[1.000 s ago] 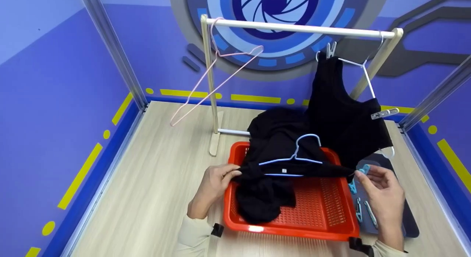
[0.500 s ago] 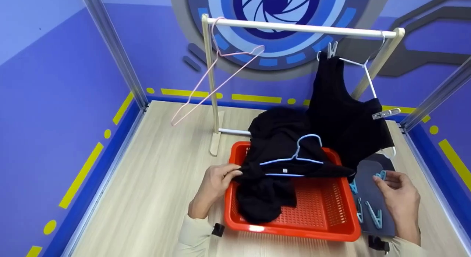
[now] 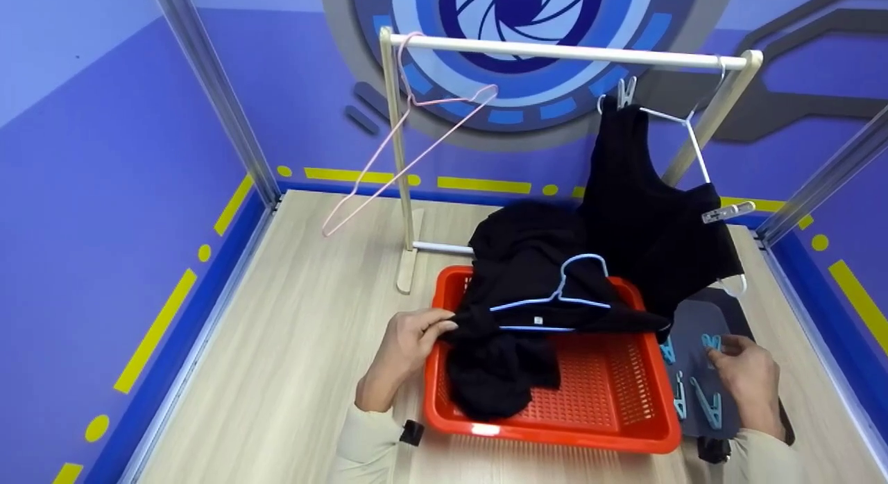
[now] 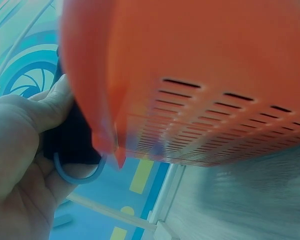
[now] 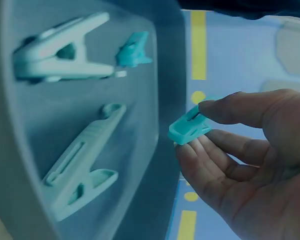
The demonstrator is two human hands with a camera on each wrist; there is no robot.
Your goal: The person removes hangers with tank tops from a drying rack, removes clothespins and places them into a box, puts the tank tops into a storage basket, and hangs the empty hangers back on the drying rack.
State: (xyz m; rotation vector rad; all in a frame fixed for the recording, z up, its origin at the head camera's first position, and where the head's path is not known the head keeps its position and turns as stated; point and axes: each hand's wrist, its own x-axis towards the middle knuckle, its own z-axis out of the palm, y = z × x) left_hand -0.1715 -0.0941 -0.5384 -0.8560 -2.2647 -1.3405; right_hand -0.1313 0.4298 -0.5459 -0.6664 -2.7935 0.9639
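My left hand [image 3: 409,338] pinches one end of a black garment [image 3: 527,241] at the basket's left rim. A light-blue hanger [image 3: 583,301] lies through the garment's neckline; its looped end [image 4: 82,179] pokes out beside the left fingers in the left wrist view. Part of the garment hangs inside the red basket [image 3: 551,439]. Over the dark tray [image 3: 694,324], my right hand [image 3: 749,376] pinches a teal clothespin [image 5: 190,127] between thumb and fingers. More clothespins, such as one pale teal clothespin [image 5: 85,160], lie in the tray.
Behind the basket stands a wooden clothes rack [image 3: 555,50]. A pink hanger [image 3: 409,151] hangs at its left end. At its right a black sleeveless top [image 3: 645,193] hangs on a white hanger [image 3: 697,151] with clear clothespins [image 3: 728,212].
My right hand has moved right from the garment's right end to above the tray, carrying the clothespin. The left hand keeps its place on the garment.
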